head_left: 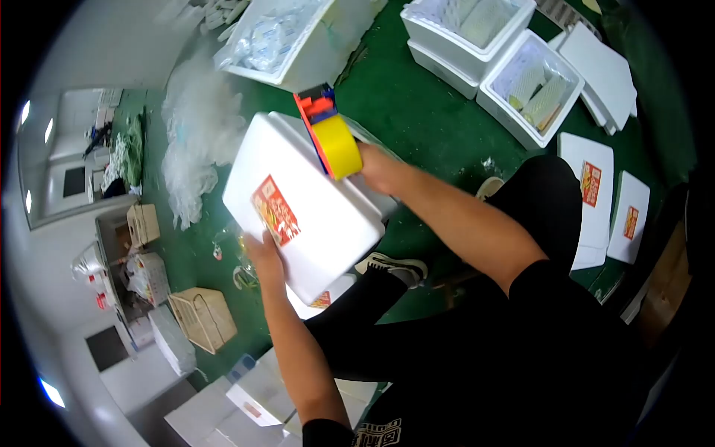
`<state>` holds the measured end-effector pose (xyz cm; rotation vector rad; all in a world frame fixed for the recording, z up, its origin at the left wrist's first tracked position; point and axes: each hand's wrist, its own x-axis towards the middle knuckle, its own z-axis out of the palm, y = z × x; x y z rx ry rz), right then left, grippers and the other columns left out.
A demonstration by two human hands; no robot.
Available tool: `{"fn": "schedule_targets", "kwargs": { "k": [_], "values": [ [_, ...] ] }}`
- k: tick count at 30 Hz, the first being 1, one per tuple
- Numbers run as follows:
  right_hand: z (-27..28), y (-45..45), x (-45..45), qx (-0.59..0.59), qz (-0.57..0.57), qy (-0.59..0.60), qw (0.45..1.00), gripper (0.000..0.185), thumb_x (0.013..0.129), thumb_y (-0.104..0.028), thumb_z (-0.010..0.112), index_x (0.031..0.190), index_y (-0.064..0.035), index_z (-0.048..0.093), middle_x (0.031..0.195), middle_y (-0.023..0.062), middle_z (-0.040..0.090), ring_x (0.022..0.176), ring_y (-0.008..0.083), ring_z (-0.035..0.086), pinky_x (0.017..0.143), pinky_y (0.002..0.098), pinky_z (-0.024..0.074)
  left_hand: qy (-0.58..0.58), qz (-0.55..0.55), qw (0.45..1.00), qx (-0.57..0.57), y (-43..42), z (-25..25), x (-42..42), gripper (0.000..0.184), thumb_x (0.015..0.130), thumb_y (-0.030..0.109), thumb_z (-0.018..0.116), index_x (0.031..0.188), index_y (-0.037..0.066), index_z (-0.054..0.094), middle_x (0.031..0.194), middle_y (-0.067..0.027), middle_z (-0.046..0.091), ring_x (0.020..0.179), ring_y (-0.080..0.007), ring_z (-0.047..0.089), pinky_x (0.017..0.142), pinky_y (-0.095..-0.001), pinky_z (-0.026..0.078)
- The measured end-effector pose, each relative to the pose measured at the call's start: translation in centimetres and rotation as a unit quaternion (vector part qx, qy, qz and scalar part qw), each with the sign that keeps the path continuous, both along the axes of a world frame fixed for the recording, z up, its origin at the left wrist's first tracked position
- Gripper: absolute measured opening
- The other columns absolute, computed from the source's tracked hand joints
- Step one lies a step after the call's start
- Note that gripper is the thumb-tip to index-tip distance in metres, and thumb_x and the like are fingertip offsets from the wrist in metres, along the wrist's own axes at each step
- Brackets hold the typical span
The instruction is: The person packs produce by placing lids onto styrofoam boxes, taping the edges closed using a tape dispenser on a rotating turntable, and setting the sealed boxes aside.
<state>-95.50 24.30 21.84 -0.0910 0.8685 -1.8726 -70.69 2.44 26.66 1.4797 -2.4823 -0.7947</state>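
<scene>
A white foam box [328,231] with its lid on is tilted in front of my knees, a red and yellow printed label on the lid. My right hand [380,171] is closed around a tape dispenser, red and blue with a roll of yellow tape [339,147], held against the far side of the box. At the near left edge of the lid, my left hand [264,257] grips the box beside the label. Some of its fingers are hidden behind the edge.
Open foam boxes [484,56] with packed contents stand at the upper right, loose lids [596,74] beside them. A large foam bin [328,45] holds clear plastic. Labelled lids [588,246] lie to my right. Plastic film [197,141] and a cream crate [205,320] are on the left.
</scene>
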Motion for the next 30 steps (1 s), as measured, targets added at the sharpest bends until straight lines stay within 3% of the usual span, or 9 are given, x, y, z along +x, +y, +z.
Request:
{"fn": "schedule_targets", "kwargs": {
  "k": [3, 5, 7, 8, 9, 12, 20, 26, 30],
  "values": [
    [-0.6, -0.1, 2.2, -0.095, -0.088, -0.135, 0.982, 0.031, 0.096, -0.019, 0.054, 0.119, -0.0014, 0.064, 0.114, 0.0075, 0.067, 0.101, 0.0151, 0.063, 0.094, 0.0299, 0.0465, -0.117, -0.068, 0.961, -0.241, 3.0, 2.8, -1.4, 0.065, 0.098, 0.034, 0.052, 0.152, 0.004, 0.032, 0.157, -0.0340, 0.014, 0.147, -0.0454, 0.018, 0.119, -0.0464, 0.020],
    [0.4, 0.7, 2.2, -0.035, -0.106, -0.088, 0.990, 0.028, 0.098, -0.019, 0.052, 0.117, -0.0032, 0.066, 0.112, 0.0063, 0.067, 0.101, 0.0141, 0.062, 0.093, 0.0309, 0.0469, -0.023, -0.282, 0.924, -0.257, 3.1, 6.5, -5.7, 0.063, 0.098, 0.036, 0.052, 0.151, 0.006, 0.036, 0.160, -0.0284, 0.015, 0.148, -0.0457, 0.016, 0.119, -0.0473, 0.020],
    [0.1, 0.4, 1.8, -0.062, -0.127, -0.088, 0.986, 0.027, 0.098, -0.020, 0.052, 0.115, -0.0034, 0.066, 0.111, 0.0057, 0.067, 0.101, 0.0132, 0.062, 0.093, 0.0307, 0.0467, -0.046, -0.341, 0.928, -0.141, 2.1, 3.3, -10.0, 0.063, 0.099, 0.041, 0.050, 0.153, 0.012, 0.034, 0.162, -0.0209, 0.017, 0.149, -0.0447, 0.014, 0.117, -0.0572, 0.018],
    [-1.3, 0.2, 2.1, -0.081, -0.129, -0.053, 0.987, 0.028, 0.097, -0.021, 0.053, 0.115, -0.0040, 0.066, 0.109, 0.0049, 0.067, 0.100, 0.0124, 0.062, 0.093, 0.0305, 0.0463, -0.221, -0.256, 0.912, -0.233, 6.2, 4.1, -12.6, 0.067, 0.100, 0.048, 0.047, 0.155, 0.015, 0.029, 0.163, -0.0159, 0.017, 0.149, -0.0430, 0.012, 0.114, -0.0676, 0.014],
    [-1.5, -0.1, 2.0, -0.076, -0.125, -0.083, 0.986, 0.027, 0.097, -0.021, 0.053, 0.115, -0.0041, 0.066, 0.108, 0.0050, 0.067, 0.099, 0.0122, 0.062, 0.093, 0.0303, 0.0463, -0.176, -0.259, 0.920, -0.236, 5.4, 3.3, -13.1, 0.069, 0.100, 0.053, 0.044, 0.156, 0.017, 0.025, 0.164, -0.0139, 0.016, 0.150, -0.0417, 0.011, 0.110, -0.0732, 0.013],
    [-1.5, -0.1, 2.3, -0.081, -0.143, -0.147, 0.976, 0.028, 0.096, -0.021, 0.054, 0.114, -0.0044, 0.066, 0.106, 0.0054, 0.068, 0.099, 0.0126, 0.062, 0.092, 0.0296, 0.0463, -0.192, -0.192, 0.940, -0.205, 2.8, 2.6, -13.9, 0.073, 0.098, 0.057, 0.043, 0.157, 0.018, 0.023, 0.165, -0.0131, 0.014, 0.150, -0.0416, 0.009, 0.112, -0.0704, 0.011],
    [-1.7, 0.6, 2.5, -0.069, -0.098, -0.190, 0.974, 0.030, 0.098, -0.021, 0.055, 0.122, -0.0042, 0.062, 0.117, 0.0059, 0.065, 0.105, 0.0140, 0.061, 0.097, 0.0297, 0.0453, -0.166, -0.314, 0.916, -0.185, 4.3, 3.4, -12.2, 0.075, 0.097, 0.055, 0.047, 0.157, 0.015, 0.024, 0.164, -0.0166, 0.014, 0.151, -0.0433, 0.006, 0.113, -0.0691, 0.007],
    [-2.2, 0.0, 2.4, -0.091, -0.105, -0.214, 0.967, 0.032, 0.099, -0.023, 0.056, 0.124, -0.0042, 0.060, 0.120, 0.0062, 0.064, 0.111, 0.0150, 0.060, 0.102, 0.0310, 0.0442, -0.153, -0.262, 0.934, -0.188, 4.3, 2.2, -13.1, 0.074, 0.097, 0.049, 0.052, 0.157, 0.016, 0.024, 0.164, -0.0153, 0.015, 0.151, -0.0422, 0.007, 0.114, -0.0685, 0.008],
    [-2.0, -0.1, 3.2, -0.125, -0.131, -0.194, 0.964, 0.028, 0.097, -0.019, 0.053, 0.117, -0.0024, 0.064, 0.114, 0.0062, 0.067, 0.105, 0.0152, 0.062, 0.094, 0.0318, 0.0467, -0.150, -0.261, 0.933, -0.197, 3.2, 2.0, -13.6, 0.071, 0.097, 0.046, 0.051, 0.157, 0.018, 0.025, 0.164, -0.0123, 0.016, 0.151, -0.0390, 0.008, 0.115, -0.0668, 0.009]
  ]
}}
